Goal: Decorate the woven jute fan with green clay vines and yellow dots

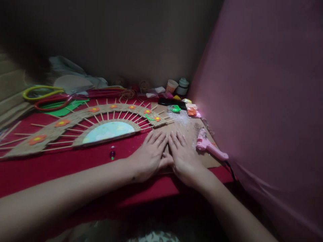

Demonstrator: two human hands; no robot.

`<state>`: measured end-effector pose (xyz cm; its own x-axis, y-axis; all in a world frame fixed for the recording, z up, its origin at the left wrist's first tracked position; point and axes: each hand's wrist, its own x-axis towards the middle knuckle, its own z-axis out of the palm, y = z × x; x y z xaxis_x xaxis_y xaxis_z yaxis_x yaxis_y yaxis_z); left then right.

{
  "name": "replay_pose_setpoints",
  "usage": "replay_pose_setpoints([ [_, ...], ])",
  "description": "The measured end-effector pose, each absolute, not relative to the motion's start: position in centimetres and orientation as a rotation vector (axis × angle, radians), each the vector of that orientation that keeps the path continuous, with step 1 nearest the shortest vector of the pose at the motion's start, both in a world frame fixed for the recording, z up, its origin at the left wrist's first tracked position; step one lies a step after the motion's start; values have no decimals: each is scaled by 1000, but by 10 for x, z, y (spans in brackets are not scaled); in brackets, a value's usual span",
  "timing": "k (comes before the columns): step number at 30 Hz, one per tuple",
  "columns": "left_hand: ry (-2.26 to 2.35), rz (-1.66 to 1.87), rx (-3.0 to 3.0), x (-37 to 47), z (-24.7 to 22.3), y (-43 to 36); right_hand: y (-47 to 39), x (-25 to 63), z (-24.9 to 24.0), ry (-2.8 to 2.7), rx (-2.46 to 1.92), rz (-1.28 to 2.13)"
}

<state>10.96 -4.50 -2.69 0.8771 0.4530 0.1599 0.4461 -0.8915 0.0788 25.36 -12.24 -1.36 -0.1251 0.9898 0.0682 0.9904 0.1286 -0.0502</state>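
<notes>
My left hand (151, 153) and my right hand (183, 154) lie palms down on a sheet of cardboard (209, 159), fingers stretched forward and the two hands nearly touching. Whatever is beneath the palms is hidden. To the left rests a fan-shaped craft (103, 112) of thin sticks and wound twine, with orange flowers along its outer band and a pale blue half-circle (109, 132) at its centre. A green curl of clay (149, 117) lies near the flowers at its right end. Right of my hands is a pink glue gun (210, 148).
Clay packets (191, 109), a black object (171, 103), a paper cup (172, 86) and a lidded jar (183, 86) stand behind. Scissors (54, 101), green sheets (62, 109) and twine (128, 95) lie at the back left. A pink cloth (262, 101) hangs on the right.
</notes>
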Motion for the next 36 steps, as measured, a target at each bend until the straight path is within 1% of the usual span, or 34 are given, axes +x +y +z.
replay_pose_setpoints([
  [4, 567, 329, 3050, 100, -28, -55, -133, 249, -17, -2294, -2011, 19],
  [7, 681, 340, 3048, 103, -25, -38, -120, 250, -10, -2304, -2093, 87],
  [9, 796, 385, 3012, 106, -25, -22, -109, 255, -6, -2284, -2116, 62],
  [12, 784, 491, 2953, 103, -25, -10, -103, 261, -5, -2244, -2102, 33],
  [16, 761, 507, 2902, 96, -26, -15, -103, 262, -8, -2220, -2078, -33],
  [20, 741, 567, 2856, 95, -23, -20, -101, 250, -10, -2254, -2100, -6],
  [26, 760, 725, 2783, 94, -24, -19, -131, 233, -20, -2295, -2056, 16],
  [30, 700, 837, 2740, 96, -27, -17, -113, 241, -16, -2277, -2084, 63],
  [33, 677, 858, 2704, 94, -26, -16, -96, 246, -9, -2290, -2104, 96],
  [36, 680, 896, 2667, 92, -25, -17, -107, 239, -12, -2328, -2084, 66],
])
